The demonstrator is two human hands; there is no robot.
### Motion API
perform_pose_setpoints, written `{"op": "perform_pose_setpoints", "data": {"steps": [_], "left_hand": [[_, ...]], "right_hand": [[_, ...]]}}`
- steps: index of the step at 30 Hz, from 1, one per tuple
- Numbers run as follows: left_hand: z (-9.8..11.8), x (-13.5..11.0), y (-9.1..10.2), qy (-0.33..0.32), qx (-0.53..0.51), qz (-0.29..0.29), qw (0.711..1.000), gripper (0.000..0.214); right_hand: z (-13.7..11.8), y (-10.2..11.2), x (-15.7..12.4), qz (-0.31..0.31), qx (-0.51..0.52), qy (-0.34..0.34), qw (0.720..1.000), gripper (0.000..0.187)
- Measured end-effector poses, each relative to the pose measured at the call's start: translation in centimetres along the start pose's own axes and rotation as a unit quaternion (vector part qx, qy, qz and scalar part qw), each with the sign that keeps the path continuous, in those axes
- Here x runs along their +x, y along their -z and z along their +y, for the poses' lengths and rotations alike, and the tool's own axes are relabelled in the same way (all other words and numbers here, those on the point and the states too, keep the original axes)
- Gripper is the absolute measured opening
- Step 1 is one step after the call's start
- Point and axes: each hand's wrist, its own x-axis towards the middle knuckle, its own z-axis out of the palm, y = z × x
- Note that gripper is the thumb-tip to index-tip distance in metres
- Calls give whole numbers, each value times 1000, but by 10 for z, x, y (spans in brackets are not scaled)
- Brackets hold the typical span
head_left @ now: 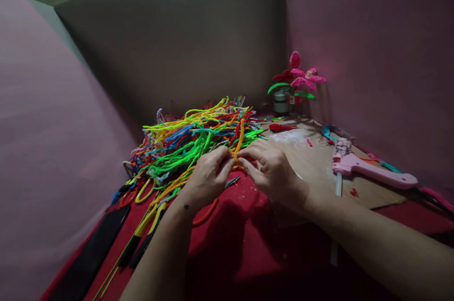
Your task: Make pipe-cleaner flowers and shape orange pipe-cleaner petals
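An orange pipe cleaner point(240, 136) stands up between my two hands, its lower part pinched at the fingertips. My left hand point(212, 171) is closed, thumb and fingers pressed together on it from the left. From the right, my right hand point(271, 168) pinches the same piece, its fingers partly curled. The fingertips nearly meet and hide where the orange stem is bent or crossed. Just behind them lies a large heap of coloured pipe cleaners point(184, 149), mostly green, yellow, red, blue and orange.
A pink hot glue gun point(372, 171) lies at the right on a tan board point(315, 159). Pink pipe-cleaner flowers point(307, 78) stand in a small jar point(281, 101) at the back. Pliers with yellow-black handles point(145, 232) and a black flat object point(94, 249) lie left on the red cloth point(220, 263).
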Motion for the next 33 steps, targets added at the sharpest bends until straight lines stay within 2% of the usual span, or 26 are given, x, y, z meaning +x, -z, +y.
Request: {"op": "perform_pose_setpoints", "data": {"steps": [2, 3, 6, 8, 11, 14, 16, 20, 22, 24, 27, 29, 33], "left_hand": [[1, 0, 3, -9, 11, -19, 1000, 17], [2, -1, 3, -17, 14, -31, 999, 16], [3, -1, 5, -30, 18, -47, 998, 14], [3, 0, 6, -23, 12, -46, 999, 14], [1, 0, 7, -9, -10, -49, 999, 15], [0, 0, 6, 10, -21, -53, 998, 15], [2, 1, 4, 23, -31, -56, 998, 15], [4, 3, 0, 49, -90, -50, 994, 15], [5, 4, -2, 85, -152, -39, 984, 15], [5, 4, -4, 142, -229, -31, 962, 14], [6, 4, -8, 199, -319, -35, 926, 15], [6, 4, -10, 201, -355, -35, 912, 16], [5, 5, -14, 191, -377, -21, 906, 16]], "right_hand": [[-1, 4, 1, 40, -54, 70, 995, 19], [-2, 6, 2, 42, -73, 93, 992, 22], [1, 10, 6, -22, -93, 106, 990, 18], [5, 10, 8, -74, -67, 66, 993, 14], [6, 11, 11, -154, 25, -49, 987, 18], [4, 14, 15, -235, 128, -159, 950, 21], [2, 16, 17, -258, 159, -203, 931, 20], [1, 17, 18, -255, 189, -278, 907, 15], [1, 17, 17, -244, 221, -319, 889, 14], [1, 16, 16, -227, 251, -341, 877, 14], [1, 13, 14, -199, 277, -341, 876, 16], [3, 10, 13, -185, 303, -343, 870, 15], [4, 6, 11, -161, 349, -376, 843, 11]]}}
